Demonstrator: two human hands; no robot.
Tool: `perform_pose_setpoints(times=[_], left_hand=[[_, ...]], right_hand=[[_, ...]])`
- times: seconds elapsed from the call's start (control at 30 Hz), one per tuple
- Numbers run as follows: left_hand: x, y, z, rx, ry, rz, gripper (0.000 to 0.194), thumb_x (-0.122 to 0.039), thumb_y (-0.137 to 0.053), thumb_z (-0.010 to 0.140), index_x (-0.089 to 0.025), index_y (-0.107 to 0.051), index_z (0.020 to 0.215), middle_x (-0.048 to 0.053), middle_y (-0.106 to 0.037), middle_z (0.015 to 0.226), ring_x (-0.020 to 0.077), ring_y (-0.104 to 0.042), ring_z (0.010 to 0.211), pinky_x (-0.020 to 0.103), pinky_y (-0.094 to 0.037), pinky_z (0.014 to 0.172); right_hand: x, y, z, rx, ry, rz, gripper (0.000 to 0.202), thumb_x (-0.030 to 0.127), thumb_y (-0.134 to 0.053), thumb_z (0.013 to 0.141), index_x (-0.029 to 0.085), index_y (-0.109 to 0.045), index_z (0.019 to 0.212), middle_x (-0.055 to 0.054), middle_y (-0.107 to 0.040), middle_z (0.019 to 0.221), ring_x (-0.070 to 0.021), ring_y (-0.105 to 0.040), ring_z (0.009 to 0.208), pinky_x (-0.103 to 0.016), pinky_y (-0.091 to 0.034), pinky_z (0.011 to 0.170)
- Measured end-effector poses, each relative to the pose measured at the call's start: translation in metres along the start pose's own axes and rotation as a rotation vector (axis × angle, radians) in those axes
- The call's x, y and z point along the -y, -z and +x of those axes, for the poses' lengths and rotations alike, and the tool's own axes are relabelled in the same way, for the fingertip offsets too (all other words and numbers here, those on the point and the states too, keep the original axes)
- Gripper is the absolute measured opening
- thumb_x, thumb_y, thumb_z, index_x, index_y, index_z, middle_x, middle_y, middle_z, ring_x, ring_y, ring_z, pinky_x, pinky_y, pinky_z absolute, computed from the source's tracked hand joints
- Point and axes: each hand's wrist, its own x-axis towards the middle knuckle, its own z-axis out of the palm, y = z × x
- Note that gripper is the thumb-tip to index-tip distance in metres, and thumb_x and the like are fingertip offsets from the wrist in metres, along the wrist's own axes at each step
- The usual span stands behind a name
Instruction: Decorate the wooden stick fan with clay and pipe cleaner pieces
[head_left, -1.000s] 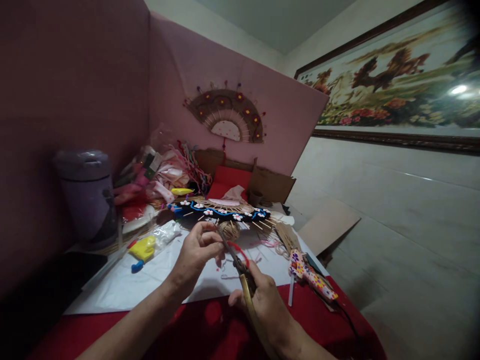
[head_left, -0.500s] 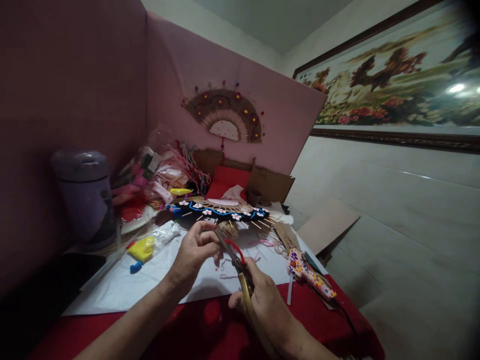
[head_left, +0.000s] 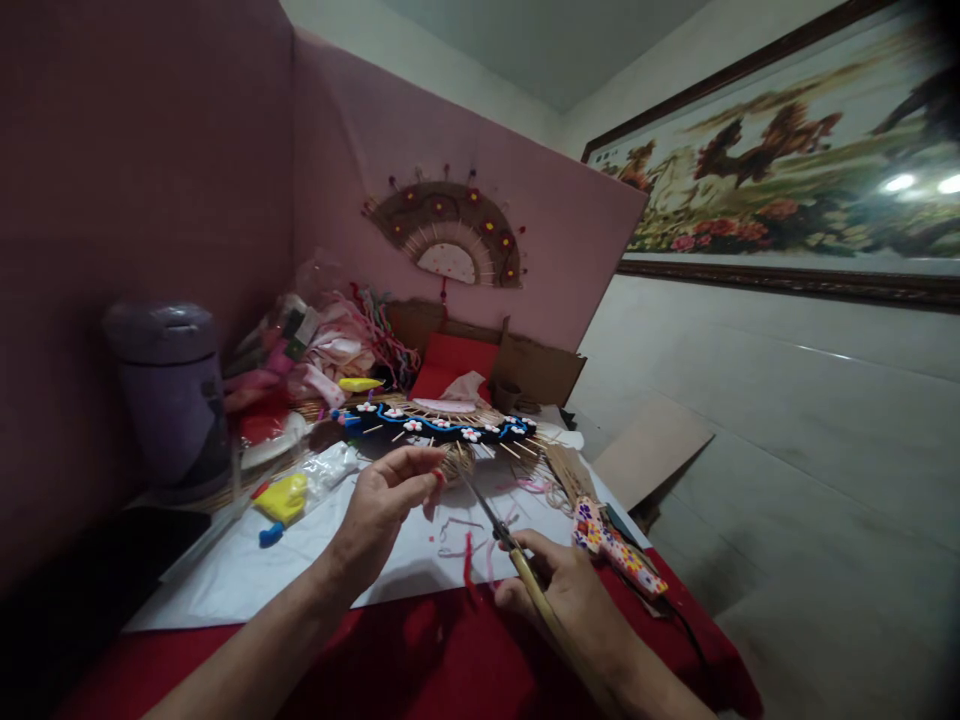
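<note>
My left hand (head_left: 386, 505) is closed, thumb and fingertips pinching a small red piece of pipe cleaner (head_left: 439, 479). My right hand (head_left: 562, 590) grips a pair of scissors (head_left: 529, 572) by the gold-coloured handles, with the dark blades pointing up and left, close to my left fingertips. A longer fuzzy red strip of pipe cleaner (head_left: 469, 563) is between the hands, apart from both; I cannot tell whether it is falling or lying. Thin pinkish offcuts (head_left: 454, 535) lie on the white sheet (head_left: 405, 570) below. Behind my left fingers sits a ball of twine (head_left: 457, 460).
A black fan with white flowers (head_left: 442, 428) lies behind the hands; a brown fan (head_left: 457, 230) hangs on the pink panel. At right lies a patterned glue gun (head_left: 619, 550). At left are a yellow clay packet (head_left: 283, 500) and a lilac bin (head_left: 172, 400).
The longer red strip has come away from the scissors and dropped lower. The right hand and scissors have moved right and slightly down. The left hand still pinches near the same spot.
</note>
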Motion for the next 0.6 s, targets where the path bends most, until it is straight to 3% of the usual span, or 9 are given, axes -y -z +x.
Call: perform_pose_setpoints(times=[0.13,0.27,0.47,0.6], left_hand=[[0.006,0.005,0.001,0.027,-0.024,0.019,0.014,-0.02,-0.065,0.072,-0.011,-0.065,0.083,0.001,-0.061,0.063,0.008,-0.05,0.054,0.021,-0.04,0.05],[0.009,0.005,0.001,0.035,-0.021,0.025,0.014,-0.023,-0.068,0.072,-0.013,-0.063,0.078,-0.001,-0.06,0.058,0.0074,-0.049,0.048,0.019,-0.039,0.045],[0.006,0.001,0.001,0.041,0.062,-0.009,0.019,-0.029,-0.069,0.071,-0.013,-0.06,0.075,-0.001,-0.06,0.056,0.0077,-0.048,0.043,0.018,-0.035,0.037],[0.002,0.001,0.0,0.035,0.11,-0.07,0.02,-0.025,-0.072,0.066,-0.011,-0.063,0.077,0.002,-0.063,0.063,0.0085,-0.053,0.049,0.019,-0.039,0.043]], right_hand=[[-0.011,0.018,-0.006,-0.003,-0.166,-0.303,0.026,0.042,-0.069,0.064,0.019,-0.057,0.064,0.001,-0.06,0.06,-0.0139,-0.05,0.057,-0.023,-0.029,0.053],[-0.027,0.022,-0.001,-0.051,-0.238,-0.475,0.024,0.042,-0.067,0.067,0.019,-0.059,0.071,-0.005,-0.068,0.073,-0.021,-0.06,0.069,-0.026,-0.033,0.058],[-0.033,0.014,0.032,-0.117,-0.225,-0.681,0.016,0.022,-0.054,0.072,0.014,-0.061,0.085,-0.015,-0.069,0.087,-0.0268,-0.063,0.086,-0.029,-0.037,0.066],[-0.034,0.0,0.052,-0.152,-0.179,-0.758,0.021,0.02,-0.049,0.076,0.012,-0.06,0.093,-0.016,-0.069,0.09,-0.026,-0.064,0.086,-0.029,-0.038,0.066]])
